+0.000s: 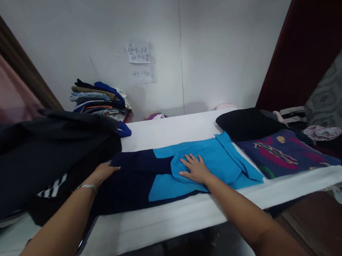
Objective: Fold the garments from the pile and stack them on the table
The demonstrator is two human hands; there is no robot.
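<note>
A bright blue and navy garment point(137, 174) lies stretched along the white table, its navy part on the left and its blue part on the right. My right hand point(195, 169) rests flat on the blue part, fingers spread, pressing no visible fold between them. At the navy end, my left hand point(105, 174) has its thumb over the cloth and appears to grip the edge; its other fingers are mostly hidden. A turned-over blue band shows at the garment's right end. Whether it is a shirt or trousers I cannot tell.
Dark clothes point(33, 144) are heaped at the left, beside a stack of folded clothes point(101, 101) against the wall. Right of the garment lie a printed purple-blue cloth point(284, 153) and a black cloth point(250, 123). The white table point(170, 132) has its front edge near me.
</note>
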